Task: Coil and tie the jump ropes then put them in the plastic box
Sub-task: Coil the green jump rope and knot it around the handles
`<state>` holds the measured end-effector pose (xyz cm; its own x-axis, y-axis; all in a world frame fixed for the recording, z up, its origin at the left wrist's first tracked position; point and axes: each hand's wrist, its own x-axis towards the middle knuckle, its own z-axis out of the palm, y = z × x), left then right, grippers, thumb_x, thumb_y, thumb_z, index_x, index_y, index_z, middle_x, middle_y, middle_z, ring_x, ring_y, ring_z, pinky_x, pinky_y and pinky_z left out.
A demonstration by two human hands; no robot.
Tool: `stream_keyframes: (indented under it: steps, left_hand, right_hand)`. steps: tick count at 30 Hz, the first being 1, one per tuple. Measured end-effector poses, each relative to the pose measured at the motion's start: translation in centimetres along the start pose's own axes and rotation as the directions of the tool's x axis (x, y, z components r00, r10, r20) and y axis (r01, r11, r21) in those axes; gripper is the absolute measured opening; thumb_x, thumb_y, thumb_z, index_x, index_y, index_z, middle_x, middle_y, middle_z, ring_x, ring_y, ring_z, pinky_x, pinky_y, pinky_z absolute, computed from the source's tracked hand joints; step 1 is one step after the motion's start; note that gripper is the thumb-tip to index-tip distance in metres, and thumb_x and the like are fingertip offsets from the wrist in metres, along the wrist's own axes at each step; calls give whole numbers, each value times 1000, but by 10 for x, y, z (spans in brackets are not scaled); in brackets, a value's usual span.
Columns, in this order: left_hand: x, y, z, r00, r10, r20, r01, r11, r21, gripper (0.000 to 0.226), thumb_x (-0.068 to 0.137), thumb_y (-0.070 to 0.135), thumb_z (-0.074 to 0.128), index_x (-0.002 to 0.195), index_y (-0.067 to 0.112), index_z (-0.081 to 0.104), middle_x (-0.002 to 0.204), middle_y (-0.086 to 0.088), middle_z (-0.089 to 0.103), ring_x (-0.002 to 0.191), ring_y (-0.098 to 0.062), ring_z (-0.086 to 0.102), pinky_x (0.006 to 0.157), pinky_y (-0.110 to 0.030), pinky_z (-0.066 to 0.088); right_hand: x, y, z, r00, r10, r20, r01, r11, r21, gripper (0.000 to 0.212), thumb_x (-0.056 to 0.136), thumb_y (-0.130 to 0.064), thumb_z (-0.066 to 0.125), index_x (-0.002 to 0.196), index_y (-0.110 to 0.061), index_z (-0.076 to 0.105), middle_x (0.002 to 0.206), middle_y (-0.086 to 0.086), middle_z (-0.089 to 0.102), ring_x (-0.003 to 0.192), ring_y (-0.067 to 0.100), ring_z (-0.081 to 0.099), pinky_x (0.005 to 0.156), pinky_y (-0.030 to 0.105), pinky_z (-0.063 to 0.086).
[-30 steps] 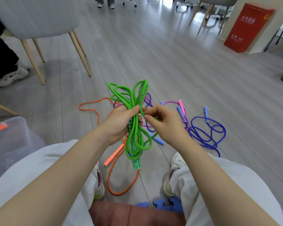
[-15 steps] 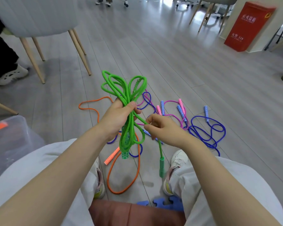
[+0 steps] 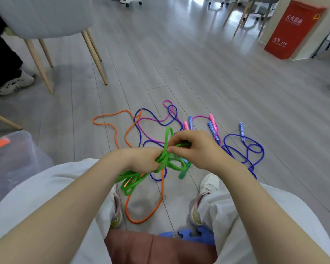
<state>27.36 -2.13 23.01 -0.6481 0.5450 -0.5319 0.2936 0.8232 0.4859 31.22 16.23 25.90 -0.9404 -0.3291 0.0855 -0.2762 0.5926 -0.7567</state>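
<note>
- Grey plank floor [image 3: 179, 60], seated person looking down between own knees, light trousers, white shoes.
- Left hand [image 3: 141, 160] grips the bundled coils of the green jump rope [image 3: 165, 161], fingers curled round the bundle; coils hang down-left of the hand, above the floor.
- Right hand [image 3: 193, 149] pinches a green strand between thumb and fingertips, just right of the left hand, hands almost touching. One green loop sticks up between them.
- Green handle [image 3: 184, 171] dangles below the right hand.
- Orange jump rope [image 3: 141, 220] loose on floor, big loop between the feet.
- Pink jump rope [image 3: 152, 121] and blue jump rope [image 3: 244, 149] tangled on floor beyond the hands; patterned handles near them.
- Clear plastic box [image 3: 13, 155] at left edge of floor, beside left knee.
- Grey chair [image 3: 44, 16] far left, red bin [image 3: 291, 29] far right.
</note>
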Motion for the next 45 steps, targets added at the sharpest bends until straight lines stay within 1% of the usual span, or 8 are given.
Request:
stream_keyframes:
  steps: [4, 8, 13, 19, 29, 33, 39, 45]
  left_hand:
    - [-10, 11, 1, 990, 77, 117, -29, 931, -364, 28, 80, 17, 53, 107, 17, 59, 87, -5, 57, 80, -19, 49, 79, -38, 46]
    - [-17, 20, 1, 975, 181, 130, -63, 783, -619, 6, 92, 6, 50, 93, 10, 54, 86, -11, 52, 71, -17, 50, 74, -34, 45]
    - [-19, 24, 2, 967, 210, 141, -32, 653, -757, 9, 100, 10, 46, 96, 13, 53, 83, -2, 54, 66, -11, 52, 70, -29, 47]
    - [-19, 29, 3, 960, 234, 157, 12, 522, -853, 28, 84, 22, 51, 109, 10, 49, 85, -4, 51, 68, -14, 51, 75, -31, 48]
    - [-22, 33, 14, 979, 184, 86, -154, 950, -272, 16, 99, 34, 50, 101, 18, 51, 91, -3, 56, 81, -15, 57, 81, -30, 50]
    - [-28, 40, 14, 961, 171, 217, -152, 983, -101, 20, 102, 36, 42, 88, 21, 46, 83, 4, 54, 73, -9, 52, 71, -19, 45]
    - [-29, 48, 19, 933, 156, 323, -155, 987, -29, 27, 101, 42, 42, 83, 23, 45, 86, 1, 55, 81, -14, 55, 73, -25, 46]
    - [-32, 52, 22, 897, 259, 357, -255, 965, -60, 26, 100, 39, 46, 79, 24, 43, 76, 7, 53, 64, -3, 50, 52, -4, 38]
  right_hand:
    - [3, 7, -7, 986, -134, -99, 120, 984, -134, 11, 86, -29, 71, 93, -21, 73, 95, -8, 64, 91, 5, 58, 80, 19, 45]
    - [2, 13, -10, 988, -153, 26, 154, 946, -285, 29, 89, -50, 54, 100, -33, 75, 115, -19, 65, 99, 8, 40, 88, 17, 35]
    - [7, 21, 1, 978, -204, -50, 161, 881, -445, 53, 95, -49, 39, 57, -16, 55, 54, -6, 46, 67, 17, 36, 65, 34, 34]
    - [6, 21, -1, 976, -185, -116, 98, 845, -526, 52, 90, -49, 35, 46, -25, 25, 43, -5, 32, 62, 20, 37, 56, 30, 25]
    - [7, 29, -4, 996, -87, -15, 64, 824, -563, 61, 93, -53, 46, 46, -17, 30, 50, 0, 35, 59, 12, 36, 53, 30, 30]
    - [4, 25, -13, 987, -159, -4, 137, 862, -488, 69, 88, -66, 36, 51, -8, 44, 48, 9, 41, 54, 22, 45, 49, 39, 41]
    - [0, -10, -5, 943, -332, -4, 282, 808, -517, 62, 90, -58, 42, 49, -16, 25, 43, 5, 26, 44, 18, 23, 43, 34, 27]
    - [13, 11, -14, 970, 129, 207, -141, 989, 45, 57, 92, -52, 56, 49, -15, 54, 50, 7, 43, 51, 18, 37, 55, 28, 35]
